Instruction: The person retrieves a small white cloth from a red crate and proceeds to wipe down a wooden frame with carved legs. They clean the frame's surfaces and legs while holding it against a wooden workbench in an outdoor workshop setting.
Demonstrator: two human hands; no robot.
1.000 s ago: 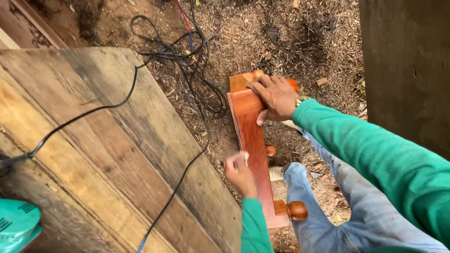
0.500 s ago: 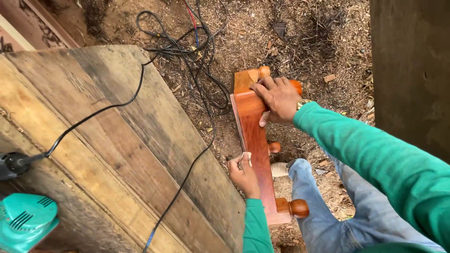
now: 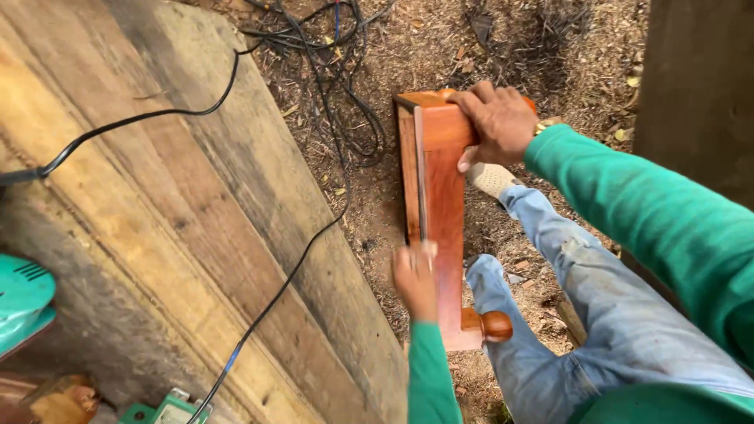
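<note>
A reddish-brown wooden piece (image 3: pixel 444 204) with a turned knob (image 3: pixel 495 325) at its near end stands on the sawdust ground between a plank table and my legs. My right hand (image 3: pixel 493 122) grips its far top end. Lower down, my left hand (image 3: pixel 415 279) holds the piece's left edge near its bottom. Both arms wear green sleeves, and my blue jeans (image 3: pixel 597 314) show to the right of the piece.
A worn plank table (image 3: pixel 157 235) fills the left, with a black cable (image 3: pixel 267 298) running across it. A teal power tool (image 3: pixel 23 302) sits at the left edge. Tangled cords (image 3: pixel 338 71) lie on the dirt beyond. A dark post (image 3: pixel 699 86) stands at right.
The view has moved closer and shifted. Both hands keep hold of the wooden piece, which has turned slightly more upright in view.
</note>
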